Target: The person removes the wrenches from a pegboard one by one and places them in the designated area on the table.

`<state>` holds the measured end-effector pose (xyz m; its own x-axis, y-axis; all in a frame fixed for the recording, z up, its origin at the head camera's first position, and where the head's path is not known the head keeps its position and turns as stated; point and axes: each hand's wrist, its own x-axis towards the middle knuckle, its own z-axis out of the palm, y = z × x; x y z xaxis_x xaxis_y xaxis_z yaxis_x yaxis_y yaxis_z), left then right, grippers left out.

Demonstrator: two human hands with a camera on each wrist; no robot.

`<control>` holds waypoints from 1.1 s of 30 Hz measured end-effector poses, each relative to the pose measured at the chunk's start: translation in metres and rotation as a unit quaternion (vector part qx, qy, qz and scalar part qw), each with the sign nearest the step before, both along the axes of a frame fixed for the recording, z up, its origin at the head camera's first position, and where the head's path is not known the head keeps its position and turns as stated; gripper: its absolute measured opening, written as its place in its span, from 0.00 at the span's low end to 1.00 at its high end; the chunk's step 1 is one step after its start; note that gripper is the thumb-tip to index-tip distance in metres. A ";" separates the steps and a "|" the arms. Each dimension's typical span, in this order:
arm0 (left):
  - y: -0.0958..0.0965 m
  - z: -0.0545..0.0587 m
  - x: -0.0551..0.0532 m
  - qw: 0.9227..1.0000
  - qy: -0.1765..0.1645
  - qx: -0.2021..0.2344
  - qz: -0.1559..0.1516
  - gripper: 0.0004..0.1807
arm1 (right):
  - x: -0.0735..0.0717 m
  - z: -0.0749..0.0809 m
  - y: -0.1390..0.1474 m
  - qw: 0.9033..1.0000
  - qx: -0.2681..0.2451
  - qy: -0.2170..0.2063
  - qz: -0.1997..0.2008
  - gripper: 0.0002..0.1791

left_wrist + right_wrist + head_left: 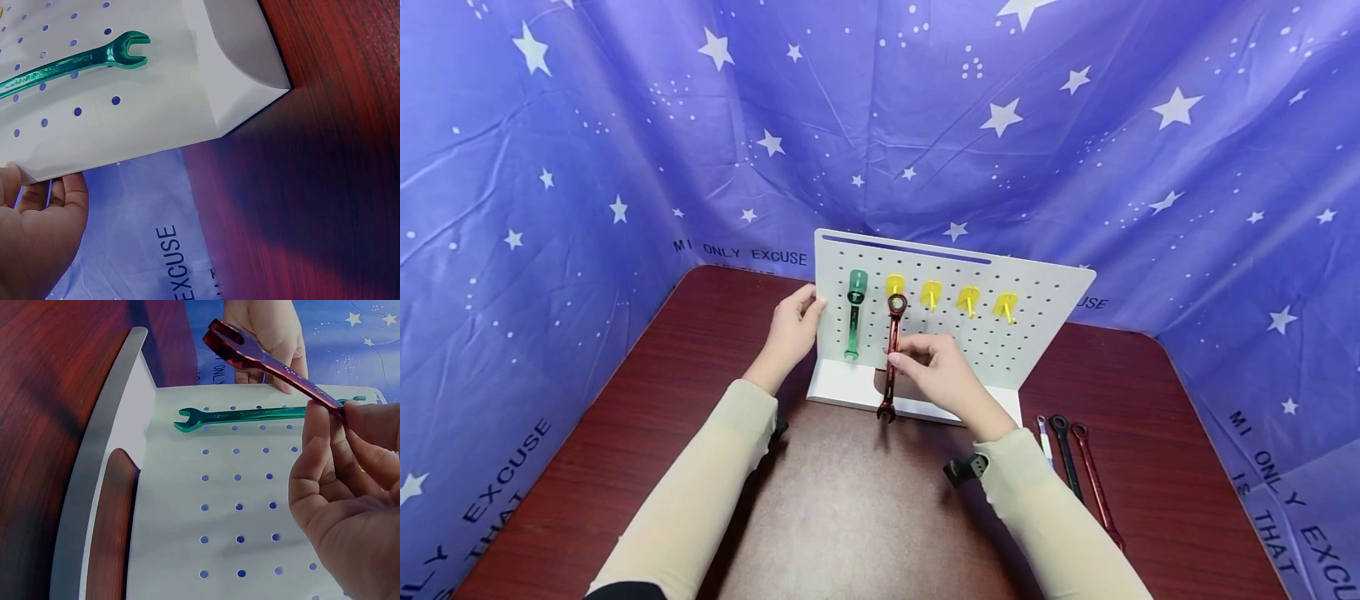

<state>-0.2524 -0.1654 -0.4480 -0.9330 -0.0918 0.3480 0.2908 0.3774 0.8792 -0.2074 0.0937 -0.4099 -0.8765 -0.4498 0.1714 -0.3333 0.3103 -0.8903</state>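
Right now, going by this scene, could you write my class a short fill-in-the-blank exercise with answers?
The wrench in the right hand is coloured ____.
The hanging wrench on the board is coloured ____.
The bare hooks are coloured ____.
On the table lie ____ loose tools.

Missing words: red; green; yellow; three.

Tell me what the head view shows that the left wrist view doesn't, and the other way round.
Only the head view: the right hand pinching a red wrench before the board, and three more wrenches lying on the table to the right.

Only the left wrist view: the stamped marking on the green wrench, too small to make out from the head.

Both: that green wrench, the white pegboard with the left hand at its edge, the tabletop and the blue curtain with lettering.
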 end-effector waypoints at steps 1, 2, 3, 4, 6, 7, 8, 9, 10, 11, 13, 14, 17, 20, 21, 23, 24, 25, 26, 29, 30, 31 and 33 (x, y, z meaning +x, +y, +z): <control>0.000 0.000 0.000 1.000 0.001 -0.002 0.001 0.07 | 0.000 0.000 0.001 1.000 0.000 -0.001 0.000 0.05; 0.000 -0.001 0.000 1.000 0.003 -0.002 0.001 0.07 | 0.000 0.000 0.001 1.000 0.002 0.000 0.000 0.05; 0.000 -0.001 0.000 1.000 0.004 -0.004 0.002 0.07 | 0.000 0.000 0.002 1.000 0.003 0.003 0.000 0.05; 0.000 -0.001 0.000 1.000 0.005 -0.004 0.002 0.07 | 0.000 0.001 0.002 1.000 0.003 0.005 0.000 0.05; 0.000 -0.002 -0.001 1.000 0.006 -0.005 0.002 0.07 | 0.000 0.001 0.003 1.000 0.002 0.006 0.002 0.05; 0.000 -0.002 -0.001 1.000 0.006 -0.005 0.002 0.07 | 0.001 0.002 0.003 1.000 0.001 0.005 0.002 0.05; 0.000 -0.002 -0.001 1.000 0.006 -0.004 0.001 0.07 | 0.001 0.002 0.003 1.000 0.000 0.006 0.003 0.05; 0.000 -0.002 -0.001 1.000 0.006 -0.005 0.001 0.07 | 0.001 0.002 0.003 1.000 -0.003 0.006 0.004 0.05; 0.000 -0.003 -0.001 1.000 0.005 -0.005 0.001 0.07 | 0.001 0.002 0.004 1.000 -0.005 0.005 0.006 0.05; 0.000 -0.003 -0.001 1.000 0.005 -0.005 0.001 0.07 | 0.001 0.002 0.004 1.000 -0.007 0.008 0.008 0.05; 0.000 -0.003 -0.001 1.000 0.004 -0.006 0.002 0.07 | 0.002 0.002 0.005 1.000 -0.010 0.015 0.009 0.05; 0.000 -0.003 -0.001 1.000 0.004 -0.007 0.003 0.07 | 0.002 0.001 0.006 1.000 -0.012 0.020 0.009 0.05; 0.000 -0.003 0.000 1.000 0.003 -0.005 0.004 0.07 | 0.003 -0.001 0.008 0.999 -0.006 0.031 0.002 0.05; 0.000 -0.004 -0.001 1.000 0.004 -0.002 0.002 0.07 | 0.005 -0.004 0.011 1.000 0.000 0.031 -0.002 0.05; 0.001 -0.004 -0.001 1.000 0.004 -0.001 0.002 0.07 | 0.006 -0.005 0.012 1.000 0.000 0.029 -0.004 0.06; 0.001 -0.005 -0.002 1.000 0.005 -0.001 0.001 0.07 | 0.011 -0.003 0.012 1.000 0.006 0.025 -0.006 0.06; 0.001 -0.005 -0.002 1.000 0.006 -0.002 0.002 0.07 | 0.012 -0.003 0.013 1.000 0.007 0.023 -0.006 0.06; 0.001 -0.004 -0.001 1.000 0.005 -0.002 0.002 0.07 | 0.013 -0.003 0.014 1.000 0.008 0.021 -0.007 0.06; 0.001 -0.004 -0.001 1.000 0.005 -0.002 0.003 0.07 | 0.014 -0.003 0.016 1.000 0.010 0.018 -0.009 0.06; 0.001 -0.002 0.000 1.000 0.001 0.000 0.003 0.08 | 0.016 -0.005 0.021 1.000 0.013 0.017 -0.012 0.06; 0.001 -0.002 0.000 1.000 0.000 0.002 0.003 0.08 | 0.014 -0.010 0.023 1.000 0.013 0.017 -0.014 0.06; 0.001 -0.002 0.001 1.000 0.000 0.004 0.002 0.08 | 0.015 -0.011 0.025 1.000 0.013 0.015 -0.016 0.05; 0.001 -0.001 0.001 1.000 0.000 0.005 0.001 0.08 | 0.015 -0.013 0.028 1.000 0.009 0.014 -0.019 0.05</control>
